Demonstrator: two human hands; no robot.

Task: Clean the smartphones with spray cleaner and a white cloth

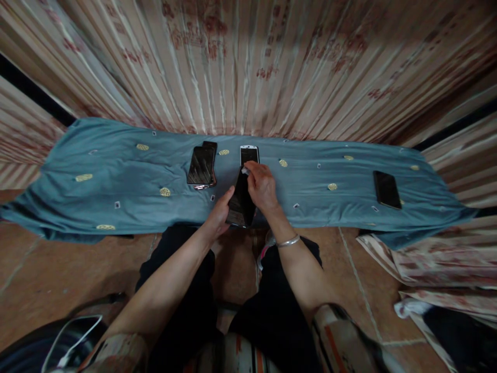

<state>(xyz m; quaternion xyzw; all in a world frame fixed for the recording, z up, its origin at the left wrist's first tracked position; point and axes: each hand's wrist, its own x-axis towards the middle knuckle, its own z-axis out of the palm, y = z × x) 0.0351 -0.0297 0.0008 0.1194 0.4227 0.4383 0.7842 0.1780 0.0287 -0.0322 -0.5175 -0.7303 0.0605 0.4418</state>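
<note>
My left hand (219,216) is closed around the lower left edge of a black smartphone (241,204), which is tilted with its dark screen toward me. Pinched in the fingers of my right hand (264,187) is a small white wad (244,170), perhaps a tissue, at the upper part of that screen. The right fingers hide most of the wad. Just beyond the held phone lies a white-framed smartphone (249,153), its lower part covered by the hand and the held phone.
Left of my hands, several dark phones (201,165) overlap in a pile on the blue cloth (128,181) covering the table. A black phone (387,189) lies toward the right end. Patterned curtains (248,72) hang behind. A white cable (73,344) rests at lower left.
</note>
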